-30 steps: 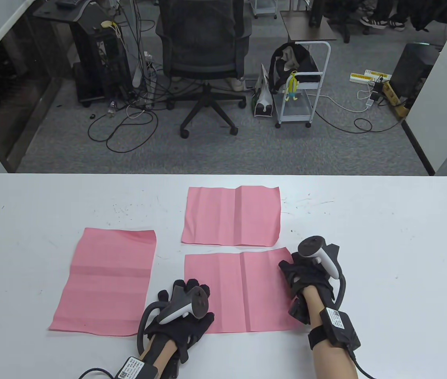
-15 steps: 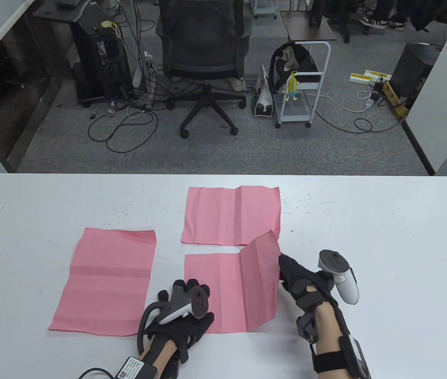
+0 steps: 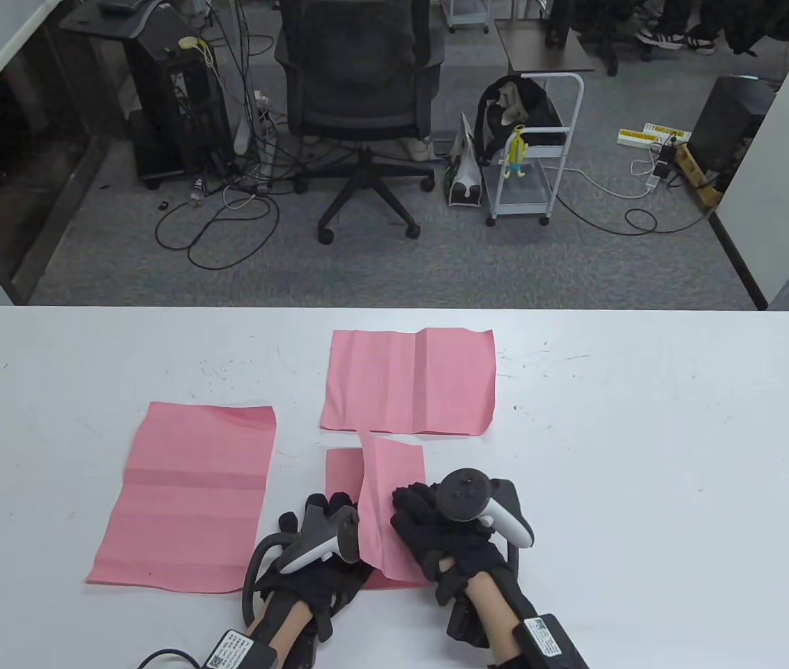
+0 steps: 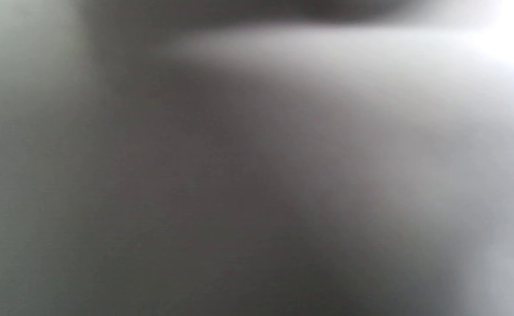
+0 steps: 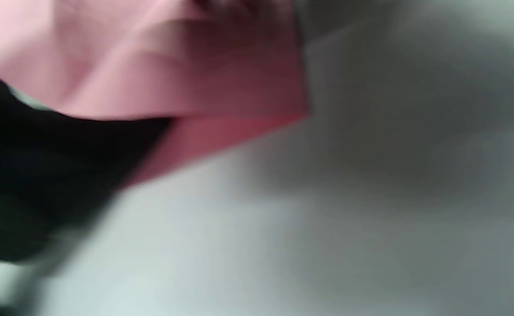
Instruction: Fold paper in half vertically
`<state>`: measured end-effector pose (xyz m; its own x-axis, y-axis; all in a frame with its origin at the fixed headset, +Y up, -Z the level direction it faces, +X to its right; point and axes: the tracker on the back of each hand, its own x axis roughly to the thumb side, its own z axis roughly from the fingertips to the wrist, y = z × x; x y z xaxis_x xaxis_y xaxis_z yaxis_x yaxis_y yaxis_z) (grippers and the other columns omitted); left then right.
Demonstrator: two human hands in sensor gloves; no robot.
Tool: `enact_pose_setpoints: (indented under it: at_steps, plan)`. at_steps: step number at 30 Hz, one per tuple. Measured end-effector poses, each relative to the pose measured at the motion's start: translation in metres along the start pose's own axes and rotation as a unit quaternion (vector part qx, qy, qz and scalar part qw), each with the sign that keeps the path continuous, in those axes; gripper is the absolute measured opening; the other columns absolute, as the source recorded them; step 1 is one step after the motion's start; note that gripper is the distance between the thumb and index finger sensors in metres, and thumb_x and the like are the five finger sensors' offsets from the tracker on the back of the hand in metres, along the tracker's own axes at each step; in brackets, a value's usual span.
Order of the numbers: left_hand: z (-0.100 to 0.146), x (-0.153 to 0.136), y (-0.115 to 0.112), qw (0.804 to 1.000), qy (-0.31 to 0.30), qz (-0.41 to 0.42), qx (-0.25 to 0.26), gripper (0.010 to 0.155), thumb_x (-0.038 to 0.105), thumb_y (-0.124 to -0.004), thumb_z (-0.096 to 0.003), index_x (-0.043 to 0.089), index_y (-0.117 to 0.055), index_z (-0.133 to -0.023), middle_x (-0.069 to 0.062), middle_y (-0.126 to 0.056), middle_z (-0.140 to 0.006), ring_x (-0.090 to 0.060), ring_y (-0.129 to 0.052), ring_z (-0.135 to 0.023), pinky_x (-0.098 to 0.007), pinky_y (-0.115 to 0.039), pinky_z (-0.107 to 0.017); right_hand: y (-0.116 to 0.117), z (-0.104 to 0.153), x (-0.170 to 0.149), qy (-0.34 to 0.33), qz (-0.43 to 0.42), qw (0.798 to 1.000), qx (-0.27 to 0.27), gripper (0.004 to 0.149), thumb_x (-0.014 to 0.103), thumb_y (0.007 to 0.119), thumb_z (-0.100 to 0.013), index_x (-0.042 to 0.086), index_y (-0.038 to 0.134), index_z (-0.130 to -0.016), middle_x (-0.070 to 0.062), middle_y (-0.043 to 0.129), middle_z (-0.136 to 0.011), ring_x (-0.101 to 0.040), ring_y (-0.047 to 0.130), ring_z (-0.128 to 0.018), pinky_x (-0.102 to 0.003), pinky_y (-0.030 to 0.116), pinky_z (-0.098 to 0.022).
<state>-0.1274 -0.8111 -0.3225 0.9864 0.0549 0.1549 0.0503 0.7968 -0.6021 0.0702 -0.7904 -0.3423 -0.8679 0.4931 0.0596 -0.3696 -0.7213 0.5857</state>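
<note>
Right hand (image 3: 454, 540): fingers lie on top of the folded-over flap of the near paper (image 3: 387, 509), palm down. Whether they pinch the edge or only press on it I cannot tell; right wrist view is blurred, showing only pink paper doubled over itself above the white surface.

Left hand (image 3: 321, 557): rests palm down with fingers spread on the paper's left half, near its bottom-left corner. I judge it acts as an anchor so the sheet does not slide while the other half comes across. Grip there is flat and apart, holding nothing between the fingers. Left wrist view is a grey blur, no use.

The paper sits at the near centre of the tabletop (image 3: 645, 453), between the two hands. Right half is laid over leftward; a strip of the left half shows beyond the flap's free edge, so the edges do not yet meet. Fold looks well underway, not yet creased flat.

Further out: second pink sheet (image 3: 408, 380) just beyond, flat, with a vertical crease; third pink sheet (image 3: 189, 498) to the left, apart from both hands.
</note>
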Motion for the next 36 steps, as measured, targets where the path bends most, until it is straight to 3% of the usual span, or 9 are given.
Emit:
enact_pose_setpoints:
  at_steps: [4,5,15,18,25,28,32,36]
  plan:
    - [0.000,0.000,0.000,1.000,0.000,0.000,0.001,0.078,0.070,-0.033,-0.0494,0.040,0.006,-0.110,0.008,0.015,-0.119,-0.031,0.011,-0.111,-0.065,-0.005,-0.079,0.022,-0.007,0.006,0.058,0.149,0.987,0.004,0.067,0.054,0.058,-0.051,0.036,0.026,-0.107,0.000,0.016,-0.117,-0.033,0.014,-0.108,-0.058,0.022,-0.077]
    - [0.000,0.000,0.000,1.000,0.000,0.000,0.002,0.078,0.070,-0.033,-0.0495,0.040,0.006,-0.110,0.008,0.015,-0.119,-0.031,0.011,-0.111,-0.065,-0.006,-0.079,0.025,-0.008,0.007,0.064,0.168,0.984,0.007,0.067,0.055,0.054,-0.051,0.037,0.021,-0.106,0.001,0.010,-0.116,-0.032,0.010,-0.107,-0.058,0.020,-0.077]
    - [0.002,-0.001,0.005,1.000,0.007,-0.008,0.023,0.077,0.069,-0.037,-0.0500,0.043,-0.001,-0.113,0.009,0.007,-0.123,-0.030,0.003,-0.115,-0.064,-0.012,-0.083,0.027,-0.008,0.003,0.053,0.136,0.989,0.022,0.067,0.055,0.050,-0.051,0.037,0.016,-0.105,0.002,0.003,-0.114,-0.031,0.001,-0.105,-0.057,0.010,-0.075]
    - [0.006,-0.015,0.016,0.998,0.028,0.005,0.049,0.072,0.065,-0.041,-0.0524,0.044,-0.012,-0.115,0.009,-0.007,-0.128,-0.027,-0.006,-0.119,-0.064,-0.016,-0.084,0.027,-0.009,0.001,0.052,0.130,0.990,0.026,0.067,0.055,0.050,-0.051,0.037,0.015,-0.105,0.003,0.002,-0.113,-0.030,-0.001,-0.104,-0.056,0.008,-0.074]
    - [0.026,-0.051,0.043,0.984,0.061,0.095,0.139,0.071,0.060,-0.044,-0.0549,0.041,-0.014,-0.117,0.007,-0.010,-0.129,-0.029,-0.009,-0.119,-0.064,-0.020,-0.084,0.027,-0.009,0.002,0.052,0.128,0.990,0.030,0.067,0.055,0.050,-0.051,0.037,0.015,-0.105,0.003,0.001,-0.113,-0.030,-0.001,-0.104,-0.056,0.008,-0.074]
    - [0.031,-0.037,0.044,0.984,0.031,0.097,0.149,0.072,0.061,-0.043,-0.0544,0.042,-0.013,-0.117,0.007,-0.009,-0.129,-0.028,-0.008,-0.119,-0.064,-0.019,-0.085,0.027,-0.009,0.002,0.053,0.129,0.990,0.031,0.067,0.055,0.050,-0.051,0.037,0.014,-0.105,0.003,0.001,-0.113,-0.030,-0.002,-0.104,-0.056,0.008,-0.074]
    - [0.025,-0.006,0.032,0.992,0.006,0.041,0.118,0.072,0.062,-0.042,-0.0541,0.043,-0.010,-0.116,0.010,-0.005,-0.128,-0.026,-0.002,-0.119,-0.063,-0.017,-0.085,0.027,-0.009,0.002,0.052,0.128,0.990,0.031,0.067,0.055,0.050,-0.051,0.037,0.014,-0.105,0.003,0.001,-0.113,-0.030,-0.002,-0.104,-0.056,0.008,-0.074]
    - [0.013,0.001,0.018,0.996,0.016,0.002,0.085,0.072,0.062,-0.042,-0.0539,0.043,-0.009,-0.116,0.010,-0.002,-0.127,-0.027,0.001,-0.117,-0.063,-0.016,-0.085,0.027,-0.009,0.002,0.052,0.128,0.990,0.032,0.067,0.055,0.050,-0.051,0.038,0.014,-0.105,0.003,0.001,-0.113,-0.030,-0.002,-0.104,-0.056,0.008,-0.074]
